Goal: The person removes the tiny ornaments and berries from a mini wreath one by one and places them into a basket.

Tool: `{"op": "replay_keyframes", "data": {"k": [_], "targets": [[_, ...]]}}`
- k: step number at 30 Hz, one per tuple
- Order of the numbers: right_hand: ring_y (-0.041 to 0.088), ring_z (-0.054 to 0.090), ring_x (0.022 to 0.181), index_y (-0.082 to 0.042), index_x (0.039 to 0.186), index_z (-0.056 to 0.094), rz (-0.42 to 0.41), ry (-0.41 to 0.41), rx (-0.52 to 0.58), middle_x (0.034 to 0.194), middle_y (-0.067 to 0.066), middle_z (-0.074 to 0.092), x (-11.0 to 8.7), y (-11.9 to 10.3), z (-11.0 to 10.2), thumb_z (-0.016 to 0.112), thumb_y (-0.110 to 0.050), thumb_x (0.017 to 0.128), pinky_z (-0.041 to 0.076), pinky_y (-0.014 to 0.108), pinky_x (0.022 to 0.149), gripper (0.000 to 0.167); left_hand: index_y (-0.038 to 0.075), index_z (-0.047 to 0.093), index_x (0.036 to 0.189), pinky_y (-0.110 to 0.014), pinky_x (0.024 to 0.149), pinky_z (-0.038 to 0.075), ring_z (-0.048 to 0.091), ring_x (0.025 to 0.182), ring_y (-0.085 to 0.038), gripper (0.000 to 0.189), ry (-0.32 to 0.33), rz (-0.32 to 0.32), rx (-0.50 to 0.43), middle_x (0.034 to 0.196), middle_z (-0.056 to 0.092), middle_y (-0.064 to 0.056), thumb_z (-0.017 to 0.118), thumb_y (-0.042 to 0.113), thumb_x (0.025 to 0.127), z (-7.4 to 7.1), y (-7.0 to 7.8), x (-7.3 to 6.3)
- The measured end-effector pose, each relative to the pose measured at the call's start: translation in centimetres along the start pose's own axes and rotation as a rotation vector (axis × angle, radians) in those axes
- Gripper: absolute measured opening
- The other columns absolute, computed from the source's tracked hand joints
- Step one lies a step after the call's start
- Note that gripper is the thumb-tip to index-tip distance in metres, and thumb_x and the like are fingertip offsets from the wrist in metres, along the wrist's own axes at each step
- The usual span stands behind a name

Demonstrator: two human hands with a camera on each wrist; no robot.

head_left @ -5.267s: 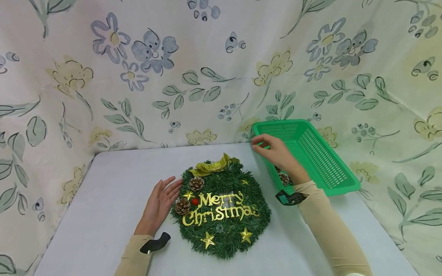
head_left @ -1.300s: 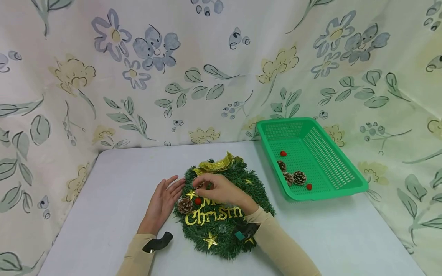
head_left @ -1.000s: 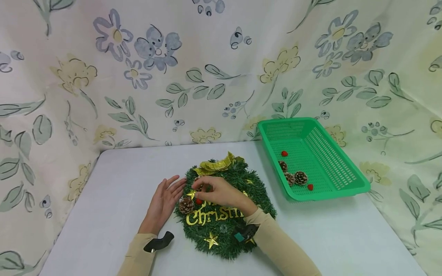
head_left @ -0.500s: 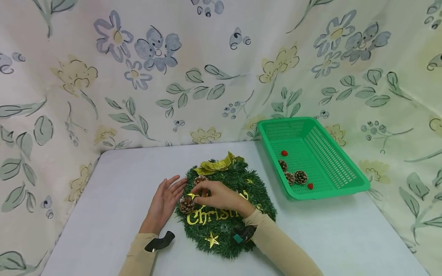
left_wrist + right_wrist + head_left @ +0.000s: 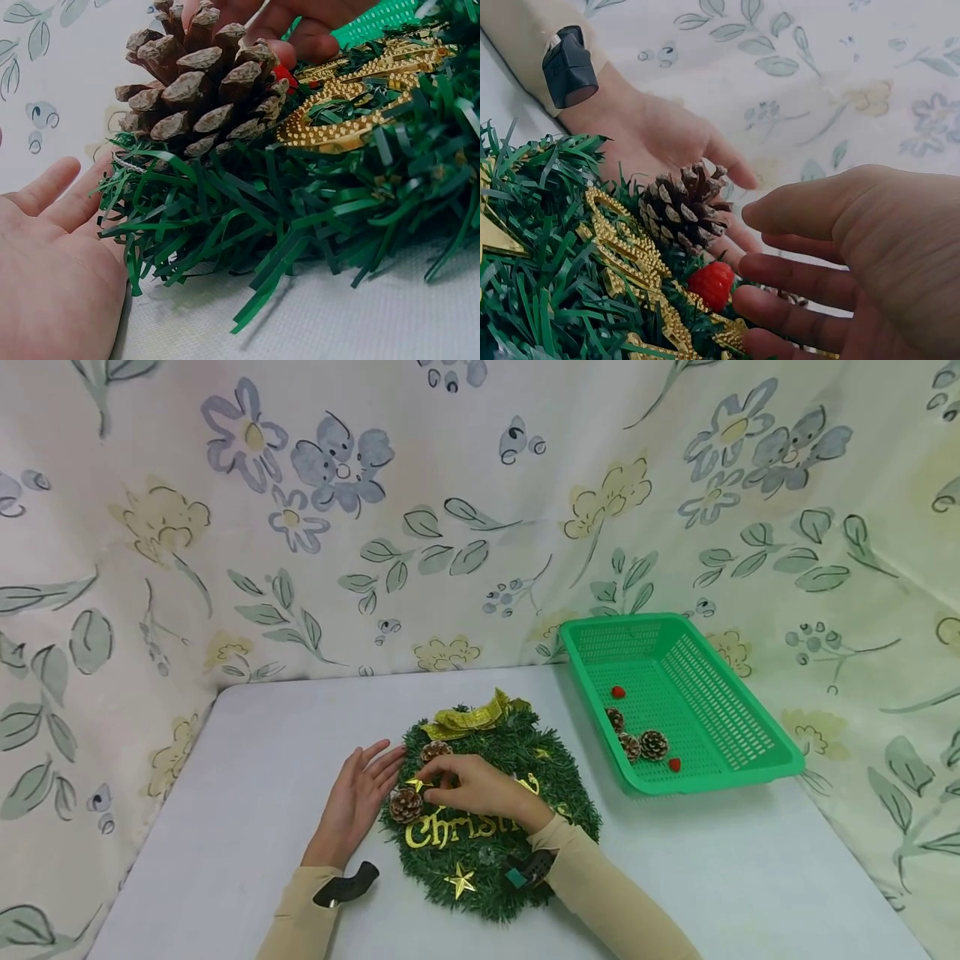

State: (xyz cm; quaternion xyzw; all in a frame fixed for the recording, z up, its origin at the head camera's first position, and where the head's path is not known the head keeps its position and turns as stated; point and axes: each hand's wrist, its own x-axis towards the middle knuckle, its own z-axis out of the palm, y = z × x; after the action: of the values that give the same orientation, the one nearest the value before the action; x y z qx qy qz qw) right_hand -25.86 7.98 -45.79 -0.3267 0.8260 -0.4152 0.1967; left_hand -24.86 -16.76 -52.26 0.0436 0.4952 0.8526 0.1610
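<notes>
A green tinsel wreath (image 5: pixel 543 768) with gold "Merry Christmas" lettering (image 5: pixel 442 832) lies on the table. My left hand (image 5: pixel 352 806) rests palm up at its left edge, fingers extended beside a pinecone (image 5: pixel 202 82). Over the wreath's upper left, my right hand (image 5: pixel 480 789) bends its fingers loosely, with a gap between thumb and index finger in the right wrist view and nothing visible in the grasp. Its fingertips are close to a gold star (image 5: pixel 416 785) and a red berry (image 5: pixel 712 285); the berry is hidden in the head view. Another pinecone (image 5: pixel 436 752) sits just above the fingers.
A green plastic basket (image 5: pixel 720 693) stands at the back right, holding several pinecones (image 5: pixel 654 745) and two red berries (image 5: pixel 618 692). A gold bow (image 5: pixel 468 720) tops the wreath, and another star (image 5: pixel 461 881) is low on it. Floral cloth (image 5: pixel 420 568) hangs behind the table.
My right hand has gone from the basket's left rim to the wreath, then shifted slightly lower over the star and berry. Over the last half second it barely moves. My left hand stays put.
</notes>
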Motion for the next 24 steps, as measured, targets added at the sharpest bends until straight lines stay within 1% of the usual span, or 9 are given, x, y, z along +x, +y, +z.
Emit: {"op": "replay_keyframes", "data": {"k": [6, 11, 14, 18, 24], "targets": [[0.006, 0.062, 0.089, -0.011, 0.135, 0.062, -0.004, -0.005, -0.004, 0.119, 0.006, 0.068, 0.03, 0.23, -0.19, 0.064, -0.024, 0.102, 0.052, 0.022, 0.073, 0.035, 0.008, 0.008, 0.164, -0.016, 0.108, 0.045, 0.014, 0.159, -0.029, 0.071, 0.006, -0.001, 0.004, 0.169, 0.017, -0.019, 0.022, 0.053, 0.11, 0.01, 0.02, 0.13], [0.007, 0.063, 0.085, -0.012, 0.132, 0.063, 0.019, -0.03, -0.012, 0.113, 0.005, 0.069, 0.05, 0.2, -0.15, 0.064, -0.015, 0.101, 0.052, 0.021, 0.069, 0.031, 0.008, 0.008, 0.164, -0.016, 0.109, 0.045, 0.014, 0.159, -0.029, 0.072, 0.009, -0.009, 0.008, 0.169, 0.016, -0.02, 0.023, 0.054, 0.11, 0.07, 0.04, 0.07], [0.006, 0.063, 0.085, -0.012, 0.131, 0.064, 0.026, -0.041, -0.029, 0.115, 0.005, 0.069, 0.08, 0.25, -0.02, 0.064, -0.012, 0.1, 0.052, 0.02, 0.069, 0.031, 0.008, 0.008, 0.164, -0.017, 0.111, 0.044, 0.014, 0.159, -0.029, 0.072, 0.012, -0.01, 0.006, 0.169, 0.017, -0.02, 0.023, 0.054, 0.11, 0.11, 0.12, 0.04], [0.004, 0.062, 0.088, -0.012, 0.13, 0.065, 0.027, -0.043, -0.057, 0.121, 0.005, 0.067, 0.15, 0.39, 0.13, 0.064, -0.01, 0.1, 0.053, 0.019, 0.074, 0.03, 0.008, 0.008, 0.164, -0.018, 0.112, 0.043, 0.014, 0.159, -0.029, 0.072, 0.012, -0.009, 0.001, 0.169, 0.017, -0.02, 0.023, 0.054, 0.11, 0.16, 0.2, 0.08], [0.004, 0.06, 0.087, -0.011, 0.131, 0.065, 0.034, -0.045, -0.085, 0.12, 0.005, 0.067, 0.23, 0.63, 0.34, 0.063, -0.009, 0.1, 0.052, 0.018, 0.074, 0.031, 0.008, 0.008, 0.164, -0.018, 0.112, 0.043, 0.014, 0.159, -0.029, 0.073, 0.009, -0.01, 0.001, 0.169, 0.016, -0.02, 0.023, 0.054, 0.11, 0.15, 0.09, 0.15]]}}
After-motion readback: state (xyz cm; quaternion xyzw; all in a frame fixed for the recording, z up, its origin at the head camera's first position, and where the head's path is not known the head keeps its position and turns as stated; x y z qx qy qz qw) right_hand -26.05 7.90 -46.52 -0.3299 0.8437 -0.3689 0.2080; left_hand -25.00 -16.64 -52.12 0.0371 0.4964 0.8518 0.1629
